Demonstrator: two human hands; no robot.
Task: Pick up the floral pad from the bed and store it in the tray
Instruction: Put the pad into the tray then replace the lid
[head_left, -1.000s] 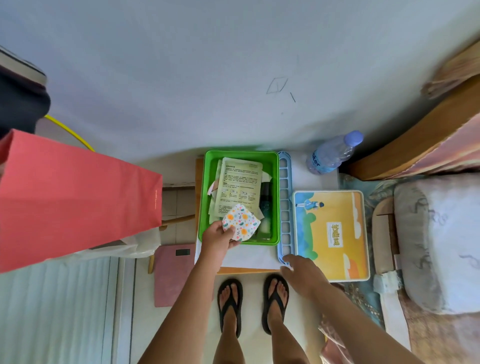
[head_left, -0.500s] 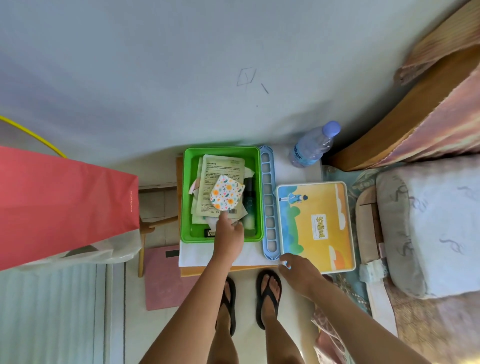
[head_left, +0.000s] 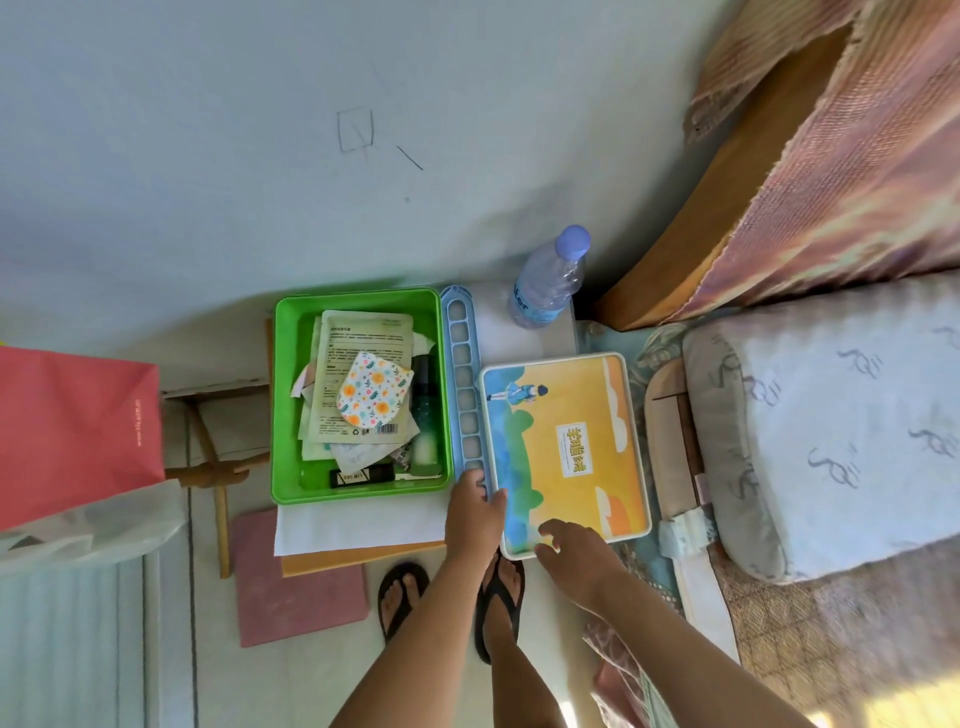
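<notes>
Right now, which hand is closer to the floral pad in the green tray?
Left. The left hand is just off the green tray's near right corner, below-right of the floral pad. The right hand sits farther right, at the illustrated box.

Both bare forearms reaching forward and down; left hand (head_left: 475, 512) lying palm-down, fingers curled, holding nothing; right hand (head_left: 576, 556) hovering with fingers loosely spread.
</notes>
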